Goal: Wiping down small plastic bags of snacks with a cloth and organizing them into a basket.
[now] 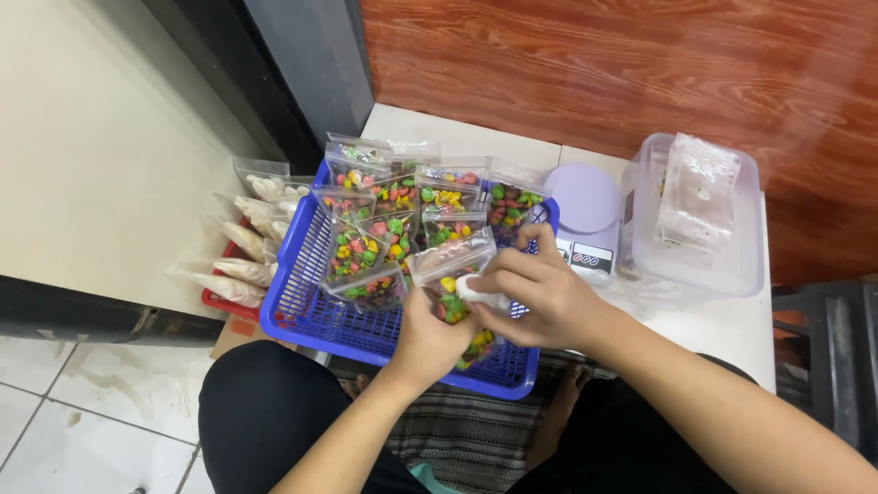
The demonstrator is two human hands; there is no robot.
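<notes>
Holding a small clear zip bag of coloured candies (pixel 455 279) between both hands, the person works just below the middle of the frame, over the near right part of a blue plastic basket (pixel 302 306). Closed around the bag's lower half from underneath is the left hand (pixel 430 338). Coming in from the right, the right hand (pixel 540 293) has its fingers curled narrow, pinching a small white piece (pixel 480 295) against the bag's front, while the index finger reaches up toward the bag's top edge.

Filling the basket behind the held bag are more filled candy bags (pixel 393 215), standing in loose rows. At the left edge of the basket a red basket (pixel 219 302) holds clear bags of pale, whitish snacks (pixel 247 247). To the right of the blue basket, in the upper middle right of the frame, a small digital scale (pixel 585 206) with a round pale platform sits on a white table (pixel 732 334). Further right stands a clear plastic tub (pixel 745 265) with a stack of empty zip bags (pixel 700 192) inside. Behind the table, a reddish wooden panel (pixel 594 64) fills the upper right. At the bottom, the person's dark-clothed knees (pixel 265 412) frame a striped mat (pixel 466 434).
</notes>
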